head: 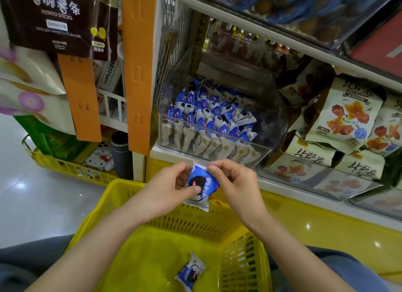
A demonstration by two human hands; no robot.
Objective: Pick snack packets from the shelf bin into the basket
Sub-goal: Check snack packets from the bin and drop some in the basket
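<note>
Shop (shelf [282, 41] w/ snack bin [276, 117]).

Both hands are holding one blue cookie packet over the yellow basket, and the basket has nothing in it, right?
Not empty: the head view shows one loose packet already lying in the yellow basket. The rest holds: left hand and right hand both hold the blue cookie packet over it.

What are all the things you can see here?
basket: one, yellow, bottom centre
held packet: one, blue-white, above basket
loose packet: one, blue-white, on basket floor
clear bin: one, see-through, on shelf
binned packets: many, blue-white, in clear bin
snack bags: several, cream-orange, right of bin
potato stick bag: one, dark brown, top left
left hand: pinches held packet
right hand: pinches held packet's top
</note>
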